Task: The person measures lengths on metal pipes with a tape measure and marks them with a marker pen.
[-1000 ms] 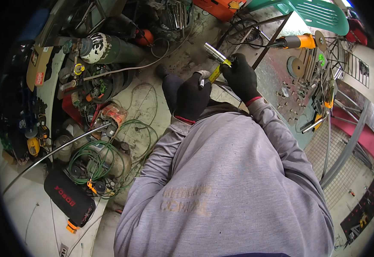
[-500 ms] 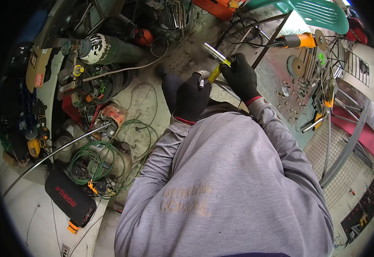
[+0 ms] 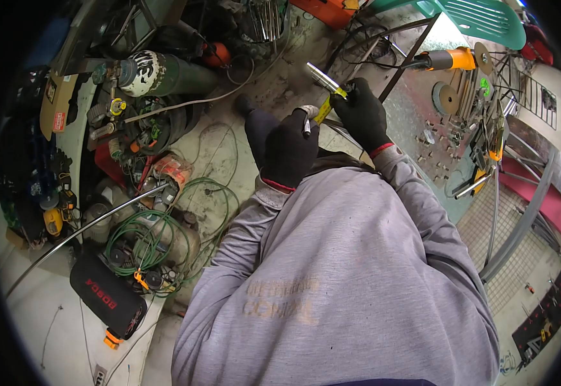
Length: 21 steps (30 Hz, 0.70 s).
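Note:
My left hand (image 3: 287,149), in a black glove, is closed on a slim, pen-like marker (image 3: 307,127). A pale piece (image 3: 308,110) shows at its fingertips, too small to make out. Between my hands runs the yellow blade of a tape measure (image 3: 322,111); its case does not show plainly. My right hand (image 3: 363,116), also gloved in black, is closed around the near end of a shiny metal tube (image 3: 323,78). The tube points up and to the left, with the yellow tape against its lower end.
At right, a work table (image 3: 415,154) carries an angle grinder (image 3: 448,60), a cutting disc (image 3: 446,98) and many small metal pieces. To the left lie a green gas cylinder (image 3: 187,78), a coiled green hose (image 3: 140,241), a long bent tube (image 3: 87,226) and a black speaker (image 3: 107,294).
The marker in my left hand has turned slightly, and the pale piece at its fingertips shows more. My right hand and the tube have barely shifted.

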Each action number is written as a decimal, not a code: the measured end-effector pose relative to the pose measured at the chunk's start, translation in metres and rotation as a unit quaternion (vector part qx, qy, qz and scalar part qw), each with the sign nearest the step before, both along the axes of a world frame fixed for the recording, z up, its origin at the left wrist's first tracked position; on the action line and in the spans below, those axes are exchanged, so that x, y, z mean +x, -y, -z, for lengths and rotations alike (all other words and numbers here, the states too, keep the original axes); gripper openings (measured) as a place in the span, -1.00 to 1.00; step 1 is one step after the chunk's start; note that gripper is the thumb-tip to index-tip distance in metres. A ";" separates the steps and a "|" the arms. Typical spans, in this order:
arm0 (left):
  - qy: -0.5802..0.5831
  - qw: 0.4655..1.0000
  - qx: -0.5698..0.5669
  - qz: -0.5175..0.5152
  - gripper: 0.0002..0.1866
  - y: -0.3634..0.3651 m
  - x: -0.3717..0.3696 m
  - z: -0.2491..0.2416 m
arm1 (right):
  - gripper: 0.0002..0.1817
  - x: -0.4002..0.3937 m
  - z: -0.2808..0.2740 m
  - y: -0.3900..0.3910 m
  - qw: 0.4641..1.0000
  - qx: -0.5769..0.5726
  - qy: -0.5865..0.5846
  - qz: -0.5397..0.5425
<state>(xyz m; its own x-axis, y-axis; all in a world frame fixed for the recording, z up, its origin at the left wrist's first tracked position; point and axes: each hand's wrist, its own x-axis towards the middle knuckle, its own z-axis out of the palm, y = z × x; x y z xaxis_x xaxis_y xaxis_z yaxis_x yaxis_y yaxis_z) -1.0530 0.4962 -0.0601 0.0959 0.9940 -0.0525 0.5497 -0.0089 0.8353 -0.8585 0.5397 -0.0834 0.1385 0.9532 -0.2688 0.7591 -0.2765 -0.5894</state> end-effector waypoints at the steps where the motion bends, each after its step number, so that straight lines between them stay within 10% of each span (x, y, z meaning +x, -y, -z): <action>1: -0.005 1.000 -0.006 0.003 -0.69 0.000 0.000 0.000 | -0.53 0.000 0.002 0.001 1.000 0.011 0.001 0.000; 21: -0.046 0.998 0.012 0.029 -0.66 0.002 0.000 -0.009 | -0.53 0.001 0.002 -0.005 0.999 0.010 -0.034 0.003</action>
<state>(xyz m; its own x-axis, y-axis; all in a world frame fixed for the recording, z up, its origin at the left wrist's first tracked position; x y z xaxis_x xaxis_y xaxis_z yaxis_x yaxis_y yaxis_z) -1.0525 0.4944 -0.0510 0.1501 0.9879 -0.0392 0.6227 -0.0636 0.7799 -0.8573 0.5448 -0.0853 0.1261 0.9578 -0.2582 0.7153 -0.2681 -0.6453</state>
